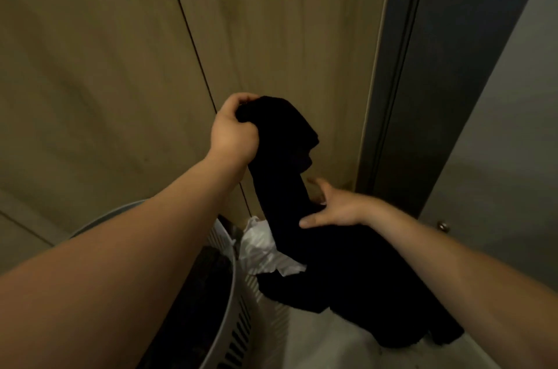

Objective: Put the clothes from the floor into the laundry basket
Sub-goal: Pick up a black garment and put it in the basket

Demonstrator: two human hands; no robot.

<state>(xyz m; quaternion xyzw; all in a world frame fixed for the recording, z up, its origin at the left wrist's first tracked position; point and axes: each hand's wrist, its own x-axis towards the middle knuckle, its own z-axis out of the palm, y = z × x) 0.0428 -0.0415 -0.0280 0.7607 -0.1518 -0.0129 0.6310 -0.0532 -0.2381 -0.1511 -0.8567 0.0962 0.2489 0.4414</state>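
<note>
my left hand (234,134) fisted on a black garment (302,217), right hand (335,208) spread flat against it, basket (238,302) below

I have a single view, from the camera on the person's head. It looks forward and steeply down along both forearms, close over the laundry basket (232,302) at the lower left. A wooden wall (105,51) fills the upper frame, with wide-angle bending at the edges.
</note>
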